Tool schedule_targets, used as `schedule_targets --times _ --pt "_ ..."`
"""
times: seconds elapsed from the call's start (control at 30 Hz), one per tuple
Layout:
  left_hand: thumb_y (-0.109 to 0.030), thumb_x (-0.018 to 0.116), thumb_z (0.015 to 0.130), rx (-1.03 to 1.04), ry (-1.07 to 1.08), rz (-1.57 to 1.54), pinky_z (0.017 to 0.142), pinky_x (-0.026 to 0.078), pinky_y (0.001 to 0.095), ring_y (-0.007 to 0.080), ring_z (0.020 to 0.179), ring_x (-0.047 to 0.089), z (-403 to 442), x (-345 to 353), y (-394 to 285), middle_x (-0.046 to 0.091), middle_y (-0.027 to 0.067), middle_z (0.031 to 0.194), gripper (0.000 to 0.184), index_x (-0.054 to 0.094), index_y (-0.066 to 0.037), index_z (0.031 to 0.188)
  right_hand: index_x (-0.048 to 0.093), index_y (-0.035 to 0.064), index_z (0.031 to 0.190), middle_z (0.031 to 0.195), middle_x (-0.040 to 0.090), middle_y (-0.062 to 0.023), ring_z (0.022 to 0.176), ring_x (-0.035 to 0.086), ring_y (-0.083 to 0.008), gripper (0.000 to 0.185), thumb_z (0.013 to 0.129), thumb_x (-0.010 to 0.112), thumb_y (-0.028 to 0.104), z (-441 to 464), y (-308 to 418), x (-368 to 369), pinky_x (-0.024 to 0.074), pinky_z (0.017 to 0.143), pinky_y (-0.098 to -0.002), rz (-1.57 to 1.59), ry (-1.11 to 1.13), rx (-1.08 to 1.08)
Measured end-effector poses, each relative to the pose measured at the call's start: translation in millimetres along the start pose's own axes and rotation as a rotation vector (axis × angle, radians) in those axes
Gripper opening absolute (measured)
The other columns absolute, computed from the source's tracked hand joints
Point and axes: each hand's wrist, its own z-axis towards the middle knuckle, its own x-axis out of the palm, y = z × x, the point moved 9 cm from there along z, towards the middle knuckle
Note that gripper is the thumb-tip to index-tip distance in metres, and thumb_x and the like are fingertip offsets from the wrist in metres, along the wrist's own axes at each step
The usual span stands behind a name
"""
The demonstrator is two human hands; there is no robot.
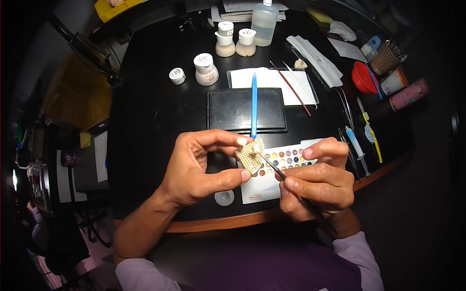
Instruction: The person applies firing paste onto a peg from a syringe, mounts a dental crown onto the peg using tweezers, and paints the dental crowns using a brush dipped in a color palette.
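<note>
My left hand (191,165) pinches a small beige honeycomb firing tray (246,163) between thumb and fingers. On its upper right part sits a small white tooth-like piece (256,148). My right hand (320,186) grips a thin dark brush (278,172), its tip close to the tray just below the white piece; whether they touch I cannot tell. Beneath both hands lies a white palette card (262,192) with rows of coloured round wells. A small round clear dish (224,197) is below my left hand.
Behind the hands are a black flat box (245,109) and a blue stick (254,104). Powder jars (206,70) and a clear bottle (264,24) stand farther back. Brushes (293,89) lie on a white pad. A syringe (355,142), a yellow toothbrush (373,136) and a red bowl (363,77) are right.
</note>
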Motion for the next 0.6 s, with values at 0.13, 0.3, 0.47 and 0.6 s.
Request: schedule_targets --times 0.13,0.3,0.47,0.6 --pt "-0.001 0.084 0.074 0.005 0.016 0.025 0.101 0.055 0.0322 0.0165 0.105 0.071 -0.3 -0.4 1.3 0.075 0.0171 0.114 0.054 0.069 0.009 0.126 0.079 0.0147 0.099 0.087 0.077 0.0035 0.097 0.063 -0.0223 0.034 0.067 0.084 0.005 -0.4 0.8 -1.3 0.0441 0.072 -0.035 0.004 0.006 -0.002" --pt "-0.002 0.084 0.074 0.016 0.013 0.026 0.1 0.055 0.0317 0.0159 0.103 0.071 0.1 0.0 -0.3 0.075 0.0161 0.111 0.054 0.069 0.009 0.125 0.078 0.0158 0.098 0.086 0.076 0.0043 0.095 0.063 -0.0223 0.035 0.066 0.082 0.004 -0.9 1.1 -2.8 0.0446 0.072 -0.0349 0.0 -0.012 0.004" --pt "-0.003 0.087 0.075 0.004 -0.018 0.042 0.098 0.056 0.0314 0.0149 0.102 0.071 0.8 -1.9 1.0 0.076 0.0145 0.108 0.052 0.07 0.009 0.123 0.078 0.0158 0.097 0.086 0.076 0.0046 0.094 0.061 -0.0216 0.034 0.066 0.082 0.005 0.5 1.7 -1.1 0.0449 0.073 -0.0352 -0.02 0.009 0.004" --pt "-0.004 0.09 0.074 -0.016 -0.045 0.07 0.096 0.055 0.0295 0.0137 0.1 0.071 1.0 -2.9 0.3 0.076 0.0128 0.106 0.051 0.07 0.008 0.12 0.077 0.0161 0.097 0.089 0.076 0.0047 0.095 0.059 -0.0205 0.031 0.069 0.085 0.007 -2.0 5.8 2.0 0.0439 0.073 -0.0351 -0.103 0.009 -0.01"
